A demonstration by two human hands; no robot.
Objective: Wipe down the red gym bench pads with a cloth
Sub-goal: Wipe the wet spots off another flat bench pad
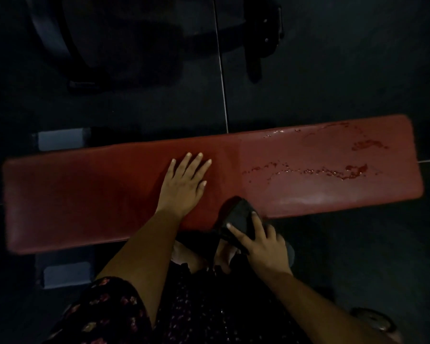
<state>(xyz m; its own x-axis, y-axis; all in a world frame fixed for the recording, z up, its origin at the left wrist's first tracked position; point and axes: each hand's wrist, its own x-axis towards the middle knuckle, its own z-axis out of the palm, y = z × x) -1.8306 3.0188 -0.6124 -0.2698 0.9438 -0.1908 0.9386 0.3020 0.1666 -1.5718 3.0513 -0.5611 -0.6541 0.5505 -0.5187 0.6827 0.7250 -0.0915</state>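
Note:
A long red bench pad (85, 194) lies across the view from left to right. Its right half carries wet streaks and droplets (333, 170). My left hand (184, 184) rests flat on the middle of the pad, fingers straight and spread. My right hand (263, 244) holds a dark cloth (241, 217) at the pad's near edge, fingers curled over it. The cloth lies partly on the pad and partly hangs past the edge.
Dark floor surrounds the bench. Grey bench feet show at the left, one behind the pad (60, 139) and one in front (67, 271). Dark gym equipment (261, 33) stands at the back. My patterned clothing (184, 306) fills the bottom.

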